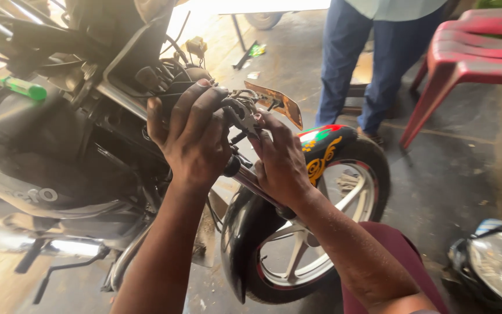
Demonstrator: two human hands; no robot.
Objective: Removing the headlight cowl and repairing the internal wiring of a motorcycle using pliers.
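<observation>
A black motorcycle [47,168] stands in front of me with its headlight removed, front wheel [321,232] turned toward me. My left hand [196,139] wraps around a black part at the front of the steering head, among wires. My right hand [280,163] grips a small metal tool or fitting [244,116] beside it, fingers closed on it, just above the chrome fork tube [251,181]. An amber turn-signal lens [283,104] sticks out behind the hands. The front mudguard [326,145] is black with red, green and yellow decoration.
A green-handled screwdriver [21,87] rests on the bike at left. A person in blue trousers [367,58] stands behind the wheel. Stacked red plastic chairs [477,52] are at the right. A removed headlight unit [498,264] lies on the concrete floor at lower right.
</observation>
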